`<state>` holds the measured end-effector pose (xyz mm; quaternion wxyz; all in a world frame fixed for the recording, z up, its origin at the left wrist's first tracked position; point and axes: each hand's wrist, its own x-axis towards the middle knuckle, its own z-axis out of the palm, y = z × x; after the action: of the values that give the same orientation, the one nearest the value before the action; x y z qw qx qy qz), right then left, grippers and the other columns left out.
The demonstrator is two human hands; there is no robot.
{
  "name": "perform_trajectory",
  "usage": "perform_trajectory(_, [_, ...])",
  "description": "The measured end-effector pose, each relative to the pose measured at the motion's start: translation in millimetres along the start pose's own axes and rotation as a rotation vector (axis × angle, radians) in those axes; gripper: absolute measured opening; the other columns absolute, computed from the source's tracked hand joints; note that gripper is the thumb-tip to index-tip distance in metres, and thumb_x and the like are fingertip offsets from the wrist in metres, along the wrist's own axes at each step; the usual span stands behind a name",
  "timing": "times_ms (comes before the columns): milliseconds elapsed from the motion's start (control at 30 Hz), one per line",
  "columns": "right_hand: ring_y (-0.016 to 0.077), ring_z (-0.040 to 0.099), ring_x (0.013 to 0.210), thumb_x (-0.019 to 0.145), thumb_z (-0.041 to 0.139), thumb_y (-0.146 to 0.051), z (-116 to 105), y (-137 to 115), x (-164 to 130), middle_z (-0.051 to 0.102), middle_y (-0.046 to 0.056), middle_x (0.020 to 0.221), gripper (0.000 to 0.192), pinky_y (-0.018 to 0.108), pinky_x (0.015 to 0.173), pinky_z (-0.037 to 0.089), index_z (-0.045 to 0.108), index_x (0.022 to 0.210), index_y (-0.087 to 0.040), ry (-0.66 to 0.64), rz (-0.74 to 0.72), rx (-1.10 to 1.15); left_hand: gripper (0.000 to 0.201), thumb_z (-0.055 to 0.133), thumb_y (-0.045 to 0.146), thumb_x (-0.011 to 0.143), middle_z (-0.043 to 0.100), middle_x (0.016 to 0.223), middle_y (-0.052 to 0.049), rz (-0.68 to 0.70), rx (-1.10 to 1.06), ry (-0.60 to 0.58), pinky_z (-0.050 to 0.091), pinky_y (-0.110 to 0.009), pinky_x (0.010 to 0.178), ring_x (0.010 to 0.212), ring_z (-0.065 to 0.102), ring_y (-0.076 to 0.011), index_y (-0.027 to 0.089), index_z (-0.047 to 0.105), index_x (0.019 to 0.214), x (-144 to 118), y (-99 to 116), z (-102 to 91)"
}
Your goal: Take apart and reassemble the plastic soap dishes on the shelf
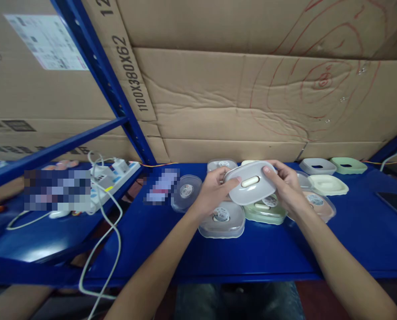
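Note:
Both hands hold a grey oval plastic lid (251, 192) up above the table, tilted. A cream oblong piece sits in its middle. My left hand (218, 189) grips the left end with the thumb on top; my right hand (283, 180) grips the right end, thumb also on top. The fingers beneath are partly hidden. Below my left hand lies a grey oval box (223, 229) with a clear cover and round label. Under the held lid is a green oval box (266, 217), and beneath my right wrist a peach one (321, 206), partly covered.
A clear oval cover (186, 195) lies to the left. Grey (317, 171) and green (350, 171) slotted oval pieces and a cream dish (328, 184) are at right. A dark phone (394, 204) lies far right. A power strip (118, 180) with loose cables (118, 240) occupies the left.

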<state>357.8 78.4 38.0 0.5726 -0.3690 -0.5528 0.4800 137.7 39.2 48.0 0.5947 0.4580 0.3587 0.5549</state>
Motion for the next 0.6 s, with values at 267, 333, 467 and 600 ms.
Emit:
perform_trajectory(267, [0.0164, 0.074, 0.074, 0.07, 0.102, -0.051, 8, -4, -2, 0.081, 0.004, 0.09, 0.05, 0.026, 0.067, 0.061, 0.078, 0.102, -0.022, -0.156, 0.164, 0.119, 0.033, 0.092, 0.046, 0.082, 0.069, 0.078, -0.002, 0.155, 0.256, -0.065, 0.045, -0.024, 0.06, 0.066, 0.059, -0.0139, 0.02, 0.073, 0.087, 2, 16, -10.2])
perform_trajectory(333, [0.0178, 0.076, 0.076, 0.072, 0.1, -0.052, 7, -3, -1, 0.082, 0.005, 0.092, 0.049, 0.027, 0.069, 0.063, 0.079, 0.103, -0.022, -0.116, 0.15, 0.116, 0.034, 0.093, 0.046, 0.081, 0.077, 0.09, -0.007, 0.165, 0.313, -0.108, 0.053, -0.028, 0.069, 0.078, 0.07, -0.0192, 0.02, 0.078, 0.096, 0, 28, -16.7])
perform_trajectory(467, [0.0209, 0.078, 0.078, 0.073, 0.099, -0.053, 0, 5, 8, 0.082, 0.004, 0.092, 0.046, 0.031, 0.07, 0.067, 0.078, 0.101, -0.023, 0.114, 0.082, 0.141, 0.048, 0.094, 0.039, 0.079, 0.079, 0.136, -0.011, 0.3, 0.614, -0.097, 0.053, -0.042, 0.114, 0.133, 0.069, -0.0326, 0.027, 0.082, 0.124, -13, 66, -52.0])
perform_trajectory(600, [0.0243, 0.081, 0.082, 0.072, 0.1, -0.048, -8, 13, 18, 0.083, 0.006, 0.091, 0.044, 0.035, 0.072, 0.07, 0.076, 0.098, -0.021, 0.279, 0.05, 0.217, 0.094, 0.108, 0.039, 0.049, 0.069, 0.155, -0.011, 0.096, 1.029, -0.035, 0.026, -0.059, 0.137, 0.16, 0.046, -0.0464, 0.032, 0.078, 0.137, -28, 81, -99.8])
